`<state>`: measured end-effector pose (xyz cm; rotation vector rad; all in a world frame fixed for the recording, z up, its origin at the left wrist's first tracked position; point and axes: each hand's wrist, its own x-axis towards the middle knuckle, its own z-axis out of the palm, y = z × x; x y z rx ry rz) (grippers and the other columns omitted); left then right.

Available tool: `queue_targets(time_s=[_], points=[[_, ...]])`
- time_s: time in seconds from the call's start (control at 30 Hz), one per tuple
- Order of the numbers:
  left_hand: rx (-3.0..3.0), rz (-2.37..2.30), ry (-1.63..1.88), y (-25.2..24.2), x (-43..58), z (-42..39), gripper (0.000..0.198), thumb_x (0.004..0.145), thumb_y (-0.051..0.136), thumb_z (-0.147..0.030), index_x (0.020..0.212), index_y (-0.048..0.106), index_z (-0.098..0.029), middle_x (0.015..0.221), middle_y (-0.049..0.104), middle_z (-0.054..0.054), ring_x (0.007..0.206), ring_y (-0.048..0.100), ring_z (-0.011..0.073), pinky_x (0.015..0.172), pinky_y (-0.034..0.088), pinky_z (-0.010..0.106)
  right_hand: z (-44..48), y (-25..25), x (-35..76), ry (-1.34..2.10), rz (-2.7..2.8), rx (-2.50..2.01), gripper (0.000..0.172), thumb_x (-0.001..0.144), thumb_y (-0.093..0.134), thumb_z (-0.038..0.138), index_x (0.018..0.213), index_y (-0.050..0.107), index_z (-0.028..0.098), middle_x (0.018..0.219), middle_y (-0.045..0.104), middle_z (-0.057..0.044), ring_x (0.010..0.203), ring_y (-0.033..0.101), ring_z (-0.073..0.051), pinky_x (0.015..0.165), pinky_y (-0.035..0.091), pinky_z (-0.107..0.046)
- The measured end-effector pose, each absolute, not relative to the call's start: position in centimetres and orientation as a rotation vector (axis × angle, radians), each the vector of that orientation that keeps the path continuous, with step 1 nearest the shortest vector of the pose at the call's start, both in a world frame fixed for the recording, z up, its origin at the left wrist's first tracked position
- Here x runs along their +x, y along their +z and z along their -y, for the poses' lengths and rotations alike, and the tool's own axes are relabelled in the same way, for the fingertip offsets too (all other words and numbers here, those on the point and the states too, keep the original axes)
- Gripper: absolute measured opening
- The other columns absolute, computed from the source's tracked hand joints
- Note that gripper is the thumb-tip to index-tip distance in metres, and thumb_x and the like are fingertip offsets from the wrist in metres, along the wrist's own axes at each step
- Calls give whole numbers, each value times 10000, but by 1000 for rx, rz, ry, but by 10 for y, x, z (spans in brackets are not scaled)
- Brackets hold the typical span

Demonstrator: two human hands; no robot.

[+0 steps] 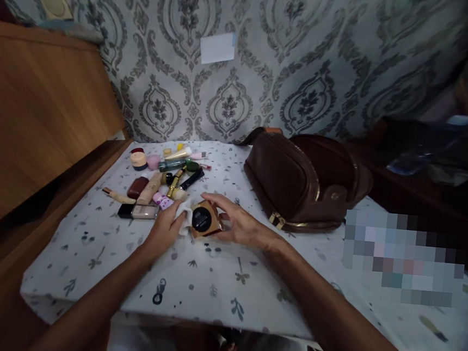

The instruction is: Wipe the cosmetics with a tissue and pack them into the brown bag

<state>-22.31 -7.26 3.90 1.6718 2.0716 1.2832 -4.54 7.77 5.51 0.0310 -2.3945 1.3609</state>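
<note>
My right hand [243, 223] grips a square gold-brown compact [213, 215] between thumb and fingers, its underside with a round black label turned toward me. A crumpled white wipe [186, 224] is pinched in my left hand [165, 228] and meets the compact's left edge. Just left of my hands lies a foundation bottle [145, 212] with a black cap. Behind it are a beige tube [150, 189], a dark red-brown case [137, 187] and a purple-patterned item [163, 200], partly hidden by my left hand.
A brown leather bag [282, 171] with gold zips stands at the right, its top open. Several more cosmetics, among them a teal-green bottle [172, 164], lie toward the patterned wall. A wooden cabinet [46, 121] borders the cloth-covered table [190, 297] at left. A blurred-out patch covers the right.
</note>
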Motion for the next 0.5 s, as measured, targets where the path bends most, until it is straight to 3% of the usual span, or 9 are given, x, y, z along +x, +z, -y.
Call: queue_targets(time_s=[0.17, 0.33, 0.5], points=[[1720, -1918, 1245, 41, -222, 72, 279, 961, 400, -321, 1048, 601, -150, 922, 675, 55, 848, 604, 207, 803, 456, 318, -72, 47, -50, 1561, 2276, 164, 799, 732, 801, 279, 1434, 421, 320, 1488, 310, -88, 1380, 377, -260, 1063, 449, -432], [1760, -1927, 1287, 40, -219, 73, 287, 945, 418, -280, 1120, 599, -144, 1049, 681, 92, 960, 619, 232, 867, 454, 339, -64, 39, -58, 1667, 2109, 84, 737, 674, 846, 344, 1339, 532, 304, 1372, 402, -79, 1292, 461, -249, 1018, 489, -437], [1786, -1970, 1478, 39, -219, 73, 300, 916, 454, -244, 1165, 595, -158, 1151, 660, 101, 1070, 595, 239, 969, 430, 365, -53, 43, -59, 1677, 2081, 64, 679, 734, 801, 290, 1345, 505, 283, 1314, 455, -78, 1231, 506, -229, 1023, 480, -438]])
